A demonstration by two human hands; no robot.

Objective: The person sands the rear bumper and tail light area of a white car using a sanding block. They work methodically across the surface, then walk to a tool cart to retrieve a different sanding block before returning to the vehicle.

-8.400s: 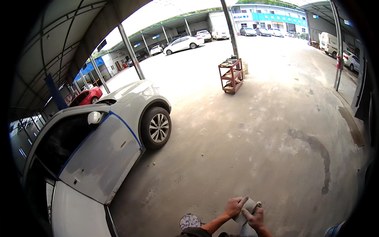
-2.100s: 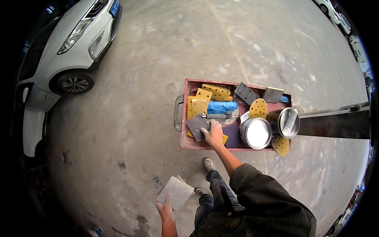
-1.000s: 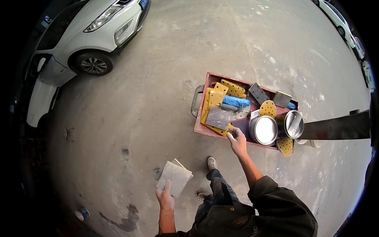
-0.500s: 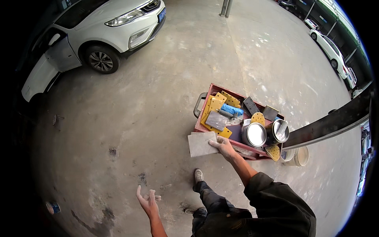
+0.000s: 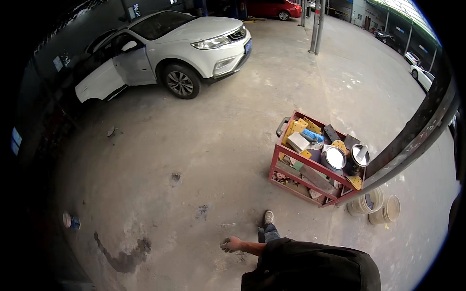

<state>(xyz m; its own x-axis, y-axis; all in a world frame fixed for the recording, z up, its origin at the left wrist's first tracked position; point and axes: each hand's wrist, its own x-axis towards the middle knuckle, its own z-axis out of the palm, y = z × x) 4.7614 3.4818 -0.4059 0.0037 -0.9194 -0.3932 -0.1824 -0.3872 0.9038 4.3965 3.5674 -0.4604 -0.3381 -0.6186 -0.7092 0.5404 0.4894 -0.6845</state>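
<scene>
My right hand (image 5: 233, 244) reaches out low in the view from a dark sleeve, its dusty fingers loosely curved and apart, with nothing visible in them. My left hand is out of view. Ahead and to the right stands a red metal trolley (image 5: 274, 162), well away from the hand. On its top a pale block-like piece (image 5: 298, 142) lies over yellow perforated sanding sheets (image 5: 290, 129). Beside these are a blue crumpled item (image 5: 313, 135), a dark sanding block (image 5: 331, 132) and two open tins, one with a white content (image 5: 335, 158).
A white car (image 5: 204, 58) with its front door open stands at the far left. Two pale buckets (image 5: 391, 209) sit by a dark slanting post (image 5: 412, 140) at the right. A small tin (image 5: 72, 221) lies at the left. A dark wet stain (image 5: 124, 259) marks the concrete floor.
The pale flat piece has left my right hand, and a pale piece now lies on the trolley. My left hand has gone out of view. The view has shifted, showing more of the car.
</scene>
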